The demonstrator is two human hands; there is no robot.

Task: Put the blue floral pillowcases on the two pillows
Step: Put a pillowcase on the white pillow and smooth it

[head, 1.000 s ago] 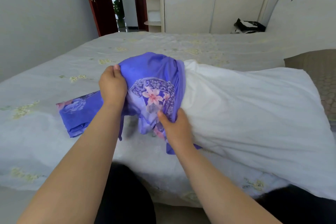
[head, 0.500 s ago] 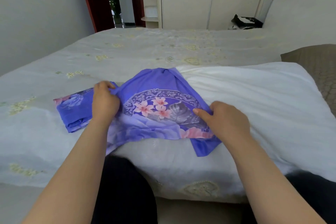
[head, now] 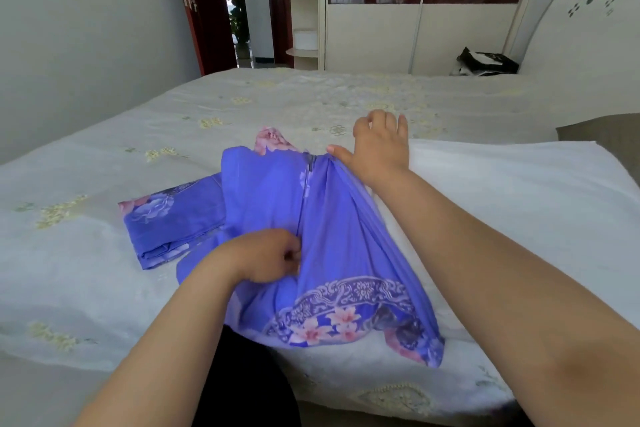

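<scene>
Head camera looks down at a big bed with a pale white cover dotted with small yellow flowers (head: 104, 253); it is a wide flat place, so the cloth can be spread out and worked on; on the bed, to the right, lies a large soft white pillow with no case on it (head: 502, 218), set long-ways near the edge so that its left end is easy to reach; behind it, at the far right, a brown quilted pillow (head: 602, 139) peeks in, and I think it waits its turn; over the left end of the white pillow drapes a blue pillowcase with pink flowers and a round lacy pattern (head: 339, 236), with a zip line running up its middle, and it hangs down toward the person at the edge of the bed; it looks like the case is just starting to go over the pillow's end, so most of the job is not done; just left of it, touching it, lies a second blue floral pillowcase, folded flat (head: 173, 218), kept close by for the other pillow; the right hand (head: 379, 146) reaches out to the top of the draped case, fingers loose and spread, thumb lying on the cloth's upper edge, maybe to hold it steady on the pillow; the left hand (head: 266, 255) is well apart from it, lower down, with fingers curled tight, pinching the blue cloth beside the zip line, likely to find or pull the opening wide.
</scene>
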